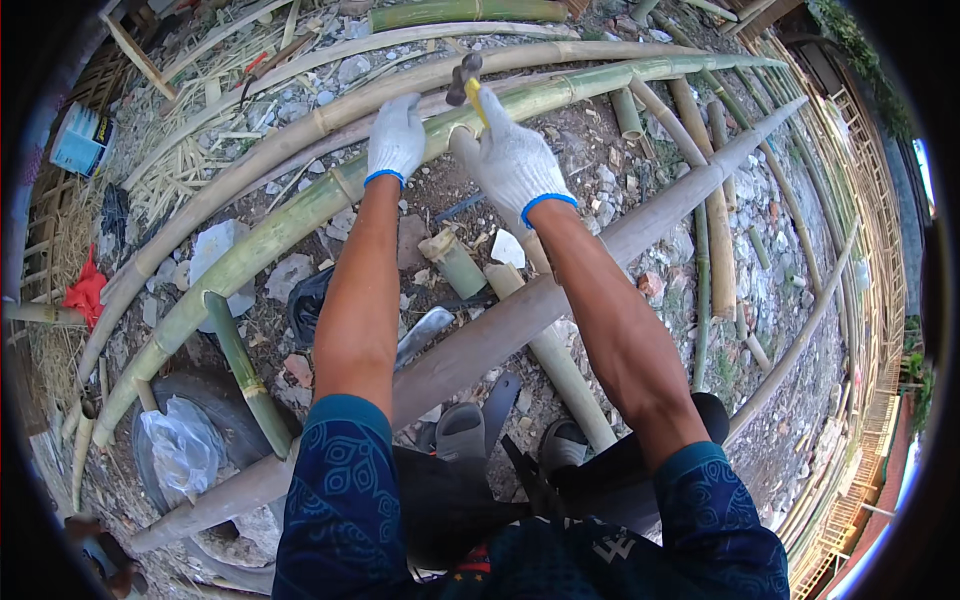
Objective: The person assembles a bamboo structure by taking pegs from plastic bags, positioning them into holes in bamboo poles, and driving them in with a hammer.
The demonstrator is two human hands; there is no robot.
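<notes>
1. Two gloved hands work over a long green bamboo pole (300, 215) that curves across the stony ground (780, 290), well out in front of the knees.
2. Left hand (396, 138) lies on the pole, palm down; whether its grip wraps round or only presses flat, I cannot tell.
3. Right hand (512, 160) is clenched round the yellow handle of a hammer (466, 82), whose dark head stands just above the pole.
4. A short bamboo post (535, 320) runs from under the right hand back toward the feet, crossing a grey pole (640, 225).
5. Judging by looks, the green pole is stiff, heavy for its length and smooth-skinned, so likely slippery; a hold near a ringed joint should slip less.
6. Cut bamboo ends can split under a blow and leave sharp edges.
</notes>
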